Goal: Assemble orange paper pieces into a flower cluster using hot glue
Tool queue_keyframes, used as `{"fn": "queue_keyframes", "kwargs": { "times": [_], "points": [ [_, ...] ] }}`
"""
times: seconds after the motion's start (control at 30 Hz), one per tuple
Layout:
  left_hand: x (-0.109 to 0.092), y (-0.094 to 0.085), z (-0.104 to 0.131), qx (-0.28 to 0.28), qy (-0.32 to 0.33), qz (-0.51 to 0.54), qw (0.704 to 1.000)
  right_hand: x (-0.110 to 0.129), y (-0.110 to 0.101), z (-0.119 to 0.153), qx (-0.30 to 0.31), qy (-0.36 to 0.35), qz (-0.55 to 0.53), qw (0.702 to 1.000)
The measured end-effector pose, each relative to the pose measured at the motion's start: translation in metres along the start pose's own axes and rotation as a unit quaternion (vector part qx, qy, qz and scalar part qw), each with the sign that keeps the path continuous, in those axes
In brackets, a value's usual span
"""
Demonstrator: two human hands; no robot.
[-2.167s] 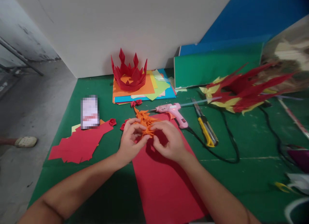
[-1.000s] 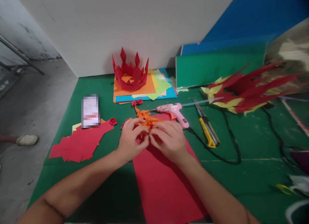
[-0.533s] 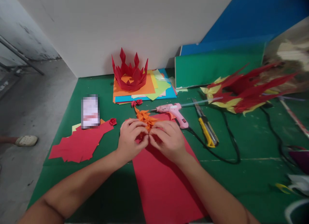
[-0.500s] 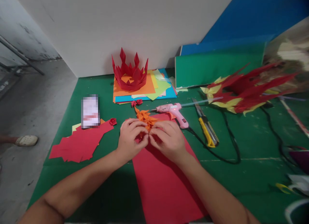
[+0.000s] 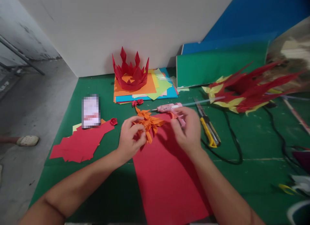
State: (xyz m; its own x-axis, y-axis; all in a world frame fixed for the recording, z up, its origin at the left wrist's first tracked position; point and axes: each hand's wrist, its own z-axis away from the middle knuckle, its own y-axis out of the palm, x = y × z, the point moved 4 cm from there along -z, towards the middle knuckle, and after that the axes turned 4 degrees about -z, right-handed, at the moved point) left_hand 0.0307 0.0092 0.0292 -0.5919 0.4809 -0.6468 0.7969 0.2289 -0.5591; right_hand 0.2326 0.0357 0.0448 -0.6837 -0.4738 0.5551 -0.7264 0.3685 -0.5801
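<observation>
From the head view I look down on a green table (image 5: pixel 252 173) with both bare forearms reaching in from the near edge. My left hand (image 5: pixel 130 138) has its fingers closed on the orange folded paper piece (image 5: pixel 147 122), pinching its near left side and holding it just above the far end of the large red sheet (image 5: pixel 167 173) that lies between my arms. The orange piece sits at the middle of the table, its points spreading to the right and far side.

My right hand (image 5: pixel 187 129) is to the right of the orange piece and apart from it, curled over the handle of the pink glue gun (image 5: pixel 169 108). The fingers cover the handle, but I cannot tell whether they are clamped on it or only resting there. The gun's nozzle points left, and a clear glue stick juts out to the right.

Just right of that hand lies a yellow utility knife (image 5: pixel 208 129), with a black cord (image 5: pixel 232 147) looping past it. On the far side a red paper crown (image 5: pixel 130 75) stands on a stack of coloured paper (image 5: pixel 155 87). To the left are red paper cut-offs (image 5: pixel 79 142) with a blurred card (image 5: pixel 90 111) at their far edge, and a small red paper rose (image 5: pixel 112 121) beside them. At far right lies a red and yellow spiky paper piece (image 5: pixel 244 89).
</observation>
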Motion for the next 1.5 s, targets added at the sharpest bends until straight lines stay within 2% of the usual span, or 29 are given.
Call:
{"fn": "queue_keyframes", "kwargs": {
  "times": [0.03, 0.1, 0.13, 0.2, 0.3, 0.43, 0.57, 0.63, 0.73, 0.83, 0.93, 1.03, 1.17, 1.5],
  "points": [
    [0.0, -0.002, 0.0, -0.009, 0.001, 0.009, 1.0, -0.014, -0.003, -0.001, -0.018, 0.05, 0.048, 0.997],
    [0.0, -0.003, 0.0, -0.015, 0.0, 0.037, 0.999, -0.04, -0.001, -0.001, 0.025, 0.113, 0.142, 0.983],
    [0.001, -0.003, 0.001, -0.012, -0.007, 0.063, 0.998, -0.05, 0.001, 0.0, 0.053, 0.124, 0.171, 0.976],
    [0.004, 0.0, 0.003, -0.001, -0.027, 0.132, 0.991, -0.062, 0.005, 0.002, 0.089, 0.116, 0.2, 0.969],
    [0.006, 0.005, 0.007, 0.008, -0.033, 0.212, 0.977, -0.066, 0.009, 0.005, 0.112, 0.075, 0.217, 0.967],
    [0.005, 0.012, 0.012, 0.033, -0.037, 0.298, 0.953, -0.063, 0.011, 0.007, 0.128, 0.066, 0.249, 0.958],
    [0.003, 0.02, 0.014, 0.077, -0.06, 0.397, 0.913, -0.058, 0.004, 0.006, 0.074, 0.114, 0.242, 0.961],
    [0.006, 0.02, 0.013, 0.066, -0.084, 0.405, 0.908, -0.053, -0.002, 0.004, 0.025, 0.123, 0.217, 0.968],
    [0.014, 0.018, 0.011, 0.014, -0.151, 0.39, 0.908, -0.045, -0.008, 0.002, -0.037, 0.095, 0.158, 0.982],
    [0.019, 0.017, 0.009, -0.008, -0.214, 0.417, 0.883, -0.038, -0.008, 0.003, -0.06, 0.085, 0.085, 0.991],
    [0.021, 0.019, 0.007, -0.003, -0.257, 0.46, 0.85, -0.03, -0.005, 0.004, -0.059, 0.083, 0.049, 0.994],
    [0.024, 0.021, 0.007, -0.006, -0.283, 0.477, 0.832, -0.018, -0.003, 0.004, -0.064, 0.031, 0.069, 0.995],
    [0.027, 0.023, 0.008, -0.001, -0.292, 0.482, 0.826, -0.005, -0.003, 0.002, -0.058, -0.029, 0.113, 0.991],
    [0.029, 0.027, 0.011, 0.009, -0.303, 0.492, 0.816, 0.002, -0.005, 0.001, -0.038, -0.096, 0.156, 0.982]
  ]
}}
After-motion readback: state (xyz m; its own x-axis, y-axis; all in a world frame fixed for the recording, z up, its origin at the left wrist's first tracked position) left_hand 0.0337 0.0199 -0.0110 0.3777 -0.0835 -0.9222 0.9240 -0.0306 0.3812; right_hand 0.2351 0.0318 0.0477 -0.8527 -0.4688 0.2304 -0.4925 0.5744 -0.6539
